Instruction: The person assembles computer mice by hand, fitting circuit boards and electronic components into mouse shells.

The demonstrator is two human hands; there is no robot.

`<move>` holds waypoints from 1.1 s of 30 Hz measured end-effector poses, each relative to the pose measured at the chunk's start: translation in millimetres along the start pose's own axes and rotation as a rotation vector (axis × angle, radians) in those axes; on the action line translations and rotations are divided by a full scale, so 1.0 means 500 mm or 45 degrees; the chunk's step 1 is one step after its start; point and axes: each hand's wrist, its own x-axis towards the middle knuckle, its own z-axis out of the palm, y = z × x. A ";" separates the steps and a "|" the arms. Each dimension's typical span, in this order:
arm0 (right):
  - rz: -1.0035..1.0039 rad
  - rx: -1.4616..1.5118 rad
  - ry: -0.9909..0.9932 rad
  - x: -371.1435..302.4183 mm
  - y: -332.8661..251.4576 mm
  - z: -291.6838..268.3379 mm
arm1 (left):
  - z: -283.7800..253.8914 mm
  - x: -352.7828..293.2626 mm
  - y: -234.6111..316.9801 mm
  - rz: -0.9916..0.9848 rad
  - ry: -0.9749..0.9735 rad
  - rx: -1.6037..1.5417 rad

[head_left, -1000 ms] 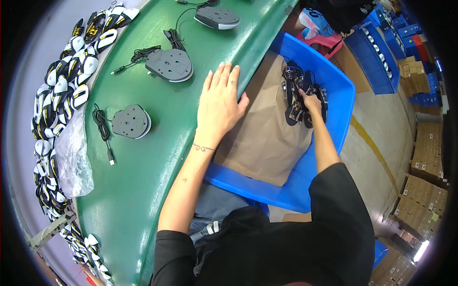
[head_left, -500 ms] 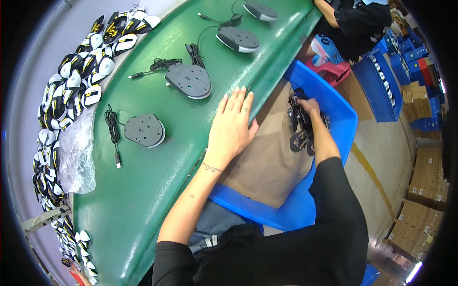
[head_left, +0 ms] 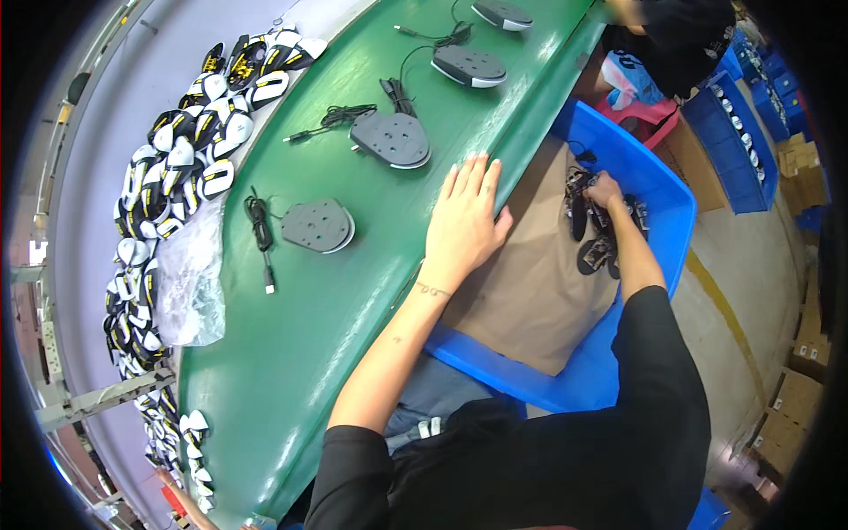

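Note:
My left hand [head_left: 463, 221] lies flat with its fingers stretched out on the near edge of the green conveyor belt [head_left: 291, 336], holding nothing. My right hand [head_left: 603, 189] reaches into a blue bin [head_left: 664, 177] lined with brown paper [head_left: 521, 305]. Its fingers are closed on a dark mouse part [head_left: 579, 196] in a small heap of similar black parts [head_left: 601, 254] with cables; the fingertips are partly hidden. On the belt, a grey upturned computer mouse [head_left: 316, 226] with a bundled cable [head_left: 258, 221] is nearest my left hand, along with another upturned mouse [head_left: 390, 139].
Two further upturned mice lie farther up the belt, one of them a grey mouse [head_left: 468, 66]. White and black mouse shells [head_left: 177, 163] crowd the far side beside a clear plastic bag [head_left: 190, 283]. A co-worker [head_left: 685, 40] sits past the bin, by a pink stool [head_left: 649, 124].
The whole view has shifted, so belt, bin and hands appear farther right. My right hand stays among the black parts in the bin; my left hand still rests on the belt edge.

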 end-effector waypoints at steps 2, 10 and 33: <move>-0.011 0.071 0.127 -0.013 0.031 -0.004 | 0.002 0.012 0.009 0.014 0.048 0.018; -0.164 0.690 0.422 -0.154 0.056 -0.039 | 0.019 0.009 -0.003 0.013 0.053 0.022; -0.254 1.818 0.740 -0.367 0.101 -0.178 | 0.041 0.014 0.000 0.015 0.007 0.006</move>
